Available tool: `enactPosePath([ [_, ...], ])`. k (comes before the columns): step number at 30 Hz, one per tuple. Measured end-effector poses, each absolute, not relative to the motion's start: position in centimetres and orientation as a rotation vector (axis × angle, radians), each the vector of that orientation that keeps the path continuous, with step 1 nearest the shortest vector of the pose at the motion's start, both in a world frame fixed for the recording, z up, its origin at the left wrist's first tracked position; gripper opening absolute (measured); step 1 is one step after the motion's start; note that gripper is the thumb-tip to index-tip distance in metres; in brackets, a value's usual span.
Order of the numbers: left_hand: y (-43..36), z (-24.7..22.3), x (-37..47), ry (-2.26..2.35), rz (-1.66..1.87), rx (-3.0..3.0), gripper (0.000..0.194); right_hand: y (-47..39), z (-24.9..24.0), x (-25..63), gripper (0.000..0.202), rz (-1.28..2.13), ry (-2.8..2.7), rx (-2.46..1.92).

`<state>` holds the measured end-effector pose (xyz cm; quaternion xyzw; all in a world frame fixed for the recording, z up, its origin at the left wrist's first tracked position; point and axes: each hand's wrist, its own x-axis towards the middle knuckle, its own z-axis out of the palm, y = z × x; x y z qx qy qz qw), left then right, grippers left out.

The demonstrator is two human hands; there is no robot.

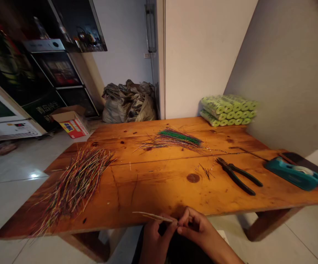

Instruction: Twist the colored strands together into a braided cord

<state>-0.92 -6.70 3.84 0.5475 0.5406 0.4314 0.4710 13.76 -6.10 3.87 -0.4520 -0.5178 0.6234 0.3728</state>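
Note:
At the table's near edge, my left hand (159,236) pinches a few thin pale wires (155,215), whose long ends stick out to the left. My right hand (196,225) meets it fingertip to fingertip, closed at the other end of these wires; the exact grip is too small to make out. A large loose pile of multicoloured wires (79,179) lies on the left of the table. Farther back is a second bundle of wires (179,137) with a green band in it. Dark-handled pliers (237,176) rest with slightly spread handles on the right.
The wooden table (159,183) also bears a teal tape dispenser (292,172), a dark flat object (313,168), short wire scraps (206,171) and stacked green-wrapped rolls (227,110). Beyond it, on the floor, are a cardboard box (72,121) and grey plastic bags (128,102).

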Motion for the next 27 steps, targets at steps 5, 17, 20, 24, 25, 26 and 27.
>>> enactPosePath([
  [5,-7.0,3.8,-0.8,1.373,1.092,1.322,0.020,-6.3,4.9,14.2,0.010,0.988,-1.824,-1.296],
  [17,-7.4,4.6,-0.8,1.375,1.077,1.331,0.024,-7.6,5.6,13.8,0.025,0.370,-2.162,-1.161],
  [20,-7.6,4.5,-1.2,1.426,1.147,1.388,0.020,-7.3,6.0,13.6,0.027,0.905,-1.899,-1.270],
  [24,-8.1,4.0,-1.6,1.453,1.247,1.550,0.014,-6.9,6.3,13.6,0.037,1.609,-1.504,-1.220],
  [25,-8.2,3.9,-1.7,1.457,1.268,1.607,0.013,-6.9,6.3,13.5,0.037,1.711,-1.398,-1.197],
  [26,-8.3,3.8,-1.7,1.463,1.291,1.665,0.012,-7.0,6.3,13.5,0.035,1.777,-1.301,-1.176],
  [27,-8.4,3.8,-1.7,1.467,1.313,1.726,0.010,-7.0,6.2,13.4,0.034,1.813,-1.218,-1.158],
])
